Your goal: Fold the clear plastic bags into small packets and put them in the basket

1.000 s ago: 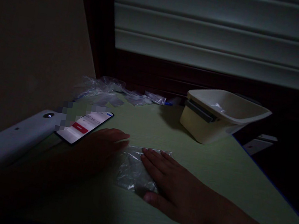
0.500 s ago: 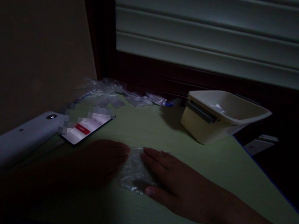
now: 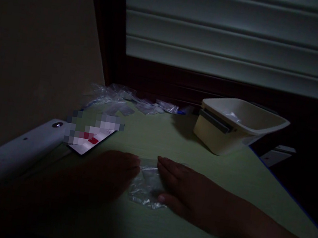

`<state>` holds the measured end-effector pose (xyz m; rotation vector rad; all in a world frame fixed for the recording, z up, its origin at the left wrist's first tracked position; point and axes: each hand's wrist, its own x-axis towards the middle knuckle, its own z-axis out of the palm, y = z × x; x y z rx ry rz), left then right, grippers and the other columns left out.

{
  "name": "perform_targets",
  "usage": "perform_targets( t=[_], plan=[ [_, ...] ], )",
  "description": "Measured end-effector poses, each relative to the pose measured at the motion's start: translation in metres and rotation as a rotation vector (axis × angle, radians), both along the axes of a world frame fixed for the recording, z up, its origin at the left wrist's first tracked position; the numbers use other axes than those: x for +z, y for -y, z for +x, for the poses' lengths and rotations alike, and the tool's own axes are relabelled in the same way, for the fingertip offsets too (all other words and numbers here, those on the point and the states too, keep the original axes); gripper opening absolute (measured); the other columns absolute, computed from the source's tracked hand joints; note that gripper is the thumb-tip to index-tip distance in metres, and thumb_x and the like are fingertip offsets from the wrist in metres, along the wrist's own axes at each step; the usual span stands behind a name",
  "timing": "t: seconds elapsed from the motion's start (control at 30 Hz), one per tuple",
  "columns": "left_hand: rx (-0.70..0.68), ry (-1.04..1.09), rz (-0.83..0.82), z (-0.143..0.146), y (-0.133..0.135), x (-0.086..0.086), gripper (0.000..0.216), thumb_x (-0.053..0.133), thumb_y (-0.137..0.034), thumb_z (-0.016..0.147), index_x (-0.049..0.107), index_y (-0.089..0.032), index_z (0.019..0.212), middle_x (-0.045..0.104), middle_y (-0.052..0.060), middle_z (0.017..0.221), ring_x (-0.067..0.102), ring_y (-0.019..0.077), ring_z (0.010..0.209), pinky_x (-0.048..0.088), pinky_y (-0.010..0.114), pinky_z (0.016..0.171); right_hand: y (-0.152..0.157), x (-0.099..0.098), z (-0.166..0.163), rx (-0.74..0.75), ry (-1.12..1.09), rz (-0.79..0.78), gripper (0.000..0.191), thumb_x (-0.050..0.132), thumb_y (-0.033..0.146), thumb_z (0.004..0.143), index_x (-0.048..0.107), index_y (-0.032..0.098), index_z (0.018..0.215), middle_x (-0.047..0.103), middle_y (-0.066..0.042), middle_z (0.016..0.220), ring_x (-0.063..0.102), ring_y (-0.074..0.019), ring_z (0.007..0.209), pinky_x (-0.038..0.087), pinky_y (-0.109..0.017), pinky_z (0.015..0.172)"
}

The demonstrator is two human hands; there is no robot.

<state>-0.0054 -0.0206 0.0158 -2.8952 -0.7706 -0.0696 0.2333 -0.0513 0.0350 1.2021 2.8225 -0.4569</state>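
Observation:
A clear plastic bag [image 3: 146, 189] lies on the green tabletop between my two hands, its film wrinkled and shiny. My right hand [image 3: 187, 188] rests open and palm down on its right side, fingers together and thumb apart. From the left, my left hand [image 3: 117, 172] reaches over the bag's left edge in deep shadow. Its fingers look stretched out, though the thumb is hidden. Beyond that hand lies a phone [image 3: 85, 147] with a lit screen, partly blurred out.
A white oblong device [image 3: 18, 149] stands by the left wall. Several crumpled clear bags [image 3: 111, 95] lie along the back edge. A cream bin [image 3: 216, 138] with grey handles sits at the back right, with clear plastic inside. Past the right edge is a white object [image 3: 276, 155].
The view has shifted slightly. My right fingertips have slid a little to the right on the bag, and a bright crease shows near its top. Both hands stay at the bag.

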Motion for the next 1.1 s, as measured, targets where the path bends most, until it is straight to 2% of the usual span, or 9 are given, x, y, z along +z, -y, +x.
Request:
perform_targets(
  t=[0.1,0.17,0.27,0.33,0.47,0.6,0.83,0.97,1.1],
  plan=[
    [0.053,-0.014,-0.039,0.001,0.001,0.002,0.018,0.047,-0.008,0.083,0.064,-0.012,0.085,0.067,0.009,0.093,0.063,0.0208,0.076,0.052,0.031,0.070,0.003,0.002,0.022,-0.066,-0.005,-0.047,0.063,0.034,0.044,0.098,0.033,0.001,0.143,0.026,-0.022,0.151,0.031,-0.0300,0.137,0.031,-0.044,0.111],
    [0.053,0.019,-0.019,0.001,0.002,0.002,0.018,0.046,-0.007,0.084,0.063,-0.013,0.083,0.067,0.009,0.093,0.063,0.0206,0.079,0.051,0.032,0.075,0.001,0.001,0.031,-0.117,-0.075,-0.056,0.054,0.034,0.043,0.099,0.046,0.009,0.138,0.037,-0.017,0.148,0.041,-0.0274,0.133,0.036,-0.042,0.108],
    [0.059,0.071,0.022,0.000,0.002,-0.001,0.016,0.048,-0.008,0.083,0.063,-0.014,0.081,0.066,0.008,0.093,0.061,0.0204,0.082,0.050,0.032,0.077,-0.005,-0.007,0.033,-0.230,-0.196,0.026,0.035,0.041,0.032,0.097,0.065,0.015,0.115,0.061,-0.014,0.126,0.059,-0.0251,0.112,0.047,-0.040,0.096],
    [0.057,0.094,0.030,-0.001,0.002,-0.003,0.014,0.050,-0.008,0.081,0.062,-0.014,0.081,0.066,0.008,0.092,0.061,0.0207,0.082,0.050,0.032,0.076,-0.012,-0.016,0.030,-0.315,-0.245,0.093,0.026,0.048,0.024,0.093,0.066,0.014,0.107,0.066,-0.014,0.109,0.063,-0.0244,0.097,0.050,-0.039,0.086],
    [0.046,0.125,0.015,-0.002,0.000,-0.003,0.014,0.049,-0.007,0.081,0.061,-0.014,0.083,0.064,0.007,0.093,0.059,0.0210,0.085,0.049,0.033,0.078,-0.024,-0.030,0.026,-0.432,-0.323,0.135,0.026,0.063,0.024,0.084,0.064,0.012,0.107,0.061,-0.013,0.099,0.060,-0.0242,0.088,0.048,-0.037,0.079],
    [0.065,0.145,-0.027,-0.001,-0.002,-0.005,0.016,0.046,-0.007,0.081,0.061,-0.014,0.085,0.063,0.008,0.093,0.057,0.0209,0.086,0.048,0.034,0.080,-0.027,-0.033,0.027,-0.475,-0.423,0.068,0.013,0.068,0.023,0.076,0.063,0.015,0.084,0.057,-0.007,0.084,0.056,-0.0201,0.074,0.045,-0.031,0.068],
    [0.166,0.366,-0.092,-0.001,-0.005,-0.012,0.024,0.044,-0.018,0.089,0.057,-0.014,0.110,0.061,0.010,0.112,0.057,0.0228,0.101,0.048,0.035,0.088,-0.019,-0.030,0.024,-0.454,-0.542,-0.042,0.012,0.057,0.015,0.078,0.050,0.020,0.071,0.053,0.003,0.064,0.049,-0.0128,0.058,0.036,-0.022,0.052],
    [0.278,0.417,-0.210,-0.003,-0.010,-0.017,0.038,0.047,-0.031,0.092,0.049,-0.014,0.126,0.057,0.012,0.122,0.054,0.0248,0.110,0.047,0.040,0.094,-0.013,-0.024,0.019,-0.388,-0.672,-0.051,0.010,0.051,0.016,0.081,0.048,0.021,0.072,0.057,0.000,0.067,0.053,-0.0144,0.062,0.040,-0.024,0.055],
    [0.275,0.509,-0.322,-0.003,-0.016,-0.017,0.030,0.051,-0.035,0.089,0.058,-0.017,0.112,0.062,0.008,0.112,0.057,0.0226,0.103,0.048,0.036,0.091,-0.010,-0.018,0.019,-0.342,-0.731,0.073,0.011,0.050,0.015,0.081,0.050,0.021,0.072,0.059,-0.001,0.071,0.056,-0.0159,0.066,0.043,-0.027,0.060]
  ],
)
